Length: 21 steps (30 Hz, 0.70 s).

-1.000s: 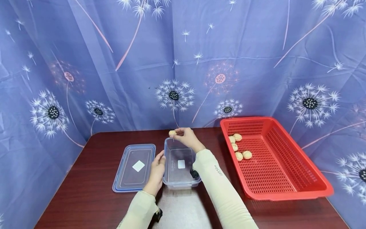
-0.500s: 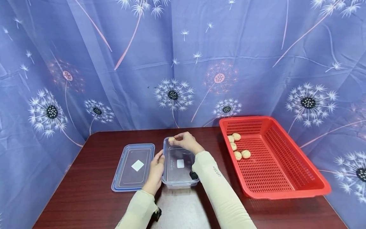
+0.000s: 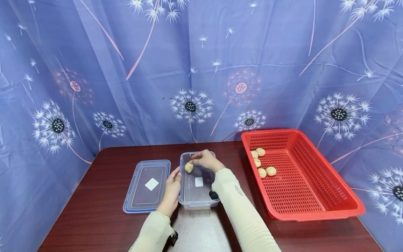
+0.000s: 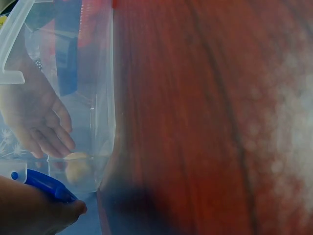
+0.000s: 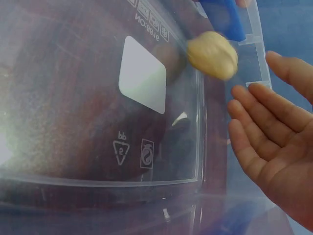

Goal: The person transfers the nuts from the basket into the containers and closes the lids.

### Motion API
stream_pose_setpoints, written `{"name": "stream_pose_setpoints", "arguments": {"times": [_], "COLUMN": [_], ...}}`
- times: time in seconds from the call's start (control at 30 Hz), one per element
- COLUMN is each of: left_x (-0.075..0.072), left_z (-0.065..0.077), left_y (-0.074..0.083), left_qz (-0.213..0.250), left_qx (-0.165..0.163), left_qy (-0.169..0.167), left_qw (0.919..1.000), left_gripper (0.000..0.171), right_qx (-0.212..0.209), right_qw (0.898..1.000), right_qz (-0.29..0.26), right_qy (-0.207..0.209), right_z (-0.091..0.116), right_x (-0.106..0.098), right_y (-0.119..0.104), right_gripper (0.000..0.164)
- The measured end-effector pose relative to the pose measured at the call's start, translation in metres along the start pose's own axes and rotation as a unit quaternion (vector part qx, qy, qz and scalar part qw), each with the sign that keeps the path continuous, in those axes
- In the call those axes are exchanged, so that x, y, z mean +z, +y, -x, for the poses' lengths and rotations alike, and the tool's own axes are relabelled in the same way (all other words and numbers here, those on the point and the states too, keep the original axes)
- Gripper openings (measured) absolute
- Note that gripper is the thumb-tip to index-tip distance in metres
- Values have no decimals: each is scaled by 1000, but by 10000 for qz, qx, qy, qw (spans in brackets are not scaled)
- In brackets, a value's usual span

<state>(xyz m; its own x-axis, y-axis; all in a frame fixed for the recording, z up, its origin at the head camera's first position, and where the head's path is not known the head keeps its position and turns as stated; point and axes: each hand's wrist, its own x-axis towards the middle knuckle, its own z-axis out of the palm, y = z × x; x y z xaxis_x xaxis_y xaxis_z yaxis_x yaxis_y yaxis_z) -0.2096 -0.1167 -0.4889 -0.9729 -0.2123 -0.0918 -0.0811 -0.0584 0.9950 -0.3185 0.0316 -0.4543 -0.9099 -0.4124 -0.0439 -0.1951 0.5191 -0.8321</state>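
Note:
A pale walnut (image 3: 189,167) is inside the clear plastic food container (image 3: 197,204), near its far left corner. In the right wrist view the walnut (image 5: 213,55) looks blurred and lies apart from the fingertips. Over the far end of the container, my right hand (image 3: 206,160) has its fingers loosely extended with nothing in them. My left hand (image 3: 171,189) grips the container's left side at the rim. The left wrist view shows its thumb or finger (image 4: 68,215) by a blue clip (image 4: 49,186), and the right hand (image 4: 41,110) through the clear wall.
Left of the container lies its clear lid (image 3: 148,196) with a blue seal. A red perforated basket (image 3: 315,214) on the right holds several walnuts (image 3: 271,171) along its left side. A blue dandelion-print curtain (image 3: 151,115) hangs behind the dark wooden table (image 3: 82,217).
My right hand has lowered the walnut from above the container's far rim down into it and let it go. The left hand stays at the container's side.

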Motion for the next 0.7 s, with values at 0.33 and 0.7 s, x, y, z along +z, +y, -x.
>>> {"name": "stream_pose_setpoints", "arguments": {"times": [0.33,0.7], "left_x": [1,0], "left_z": [0,-2], "left_y": [-1,-1], "left_qz": [22,-22], "left_qx": [46,37], "left_qy": [-33,59], "left_qw": [10000,10000], "left_gripper": [42,42], "right_qx": [14,-298], "right_qw": [9999,9994], "right_qz": [74,119], "right_qy": [-95,-151], "right_z": [5,2], "right_x": [-6,-22], "right_y": [-5,-23], "right_gripper": [33,33]}}
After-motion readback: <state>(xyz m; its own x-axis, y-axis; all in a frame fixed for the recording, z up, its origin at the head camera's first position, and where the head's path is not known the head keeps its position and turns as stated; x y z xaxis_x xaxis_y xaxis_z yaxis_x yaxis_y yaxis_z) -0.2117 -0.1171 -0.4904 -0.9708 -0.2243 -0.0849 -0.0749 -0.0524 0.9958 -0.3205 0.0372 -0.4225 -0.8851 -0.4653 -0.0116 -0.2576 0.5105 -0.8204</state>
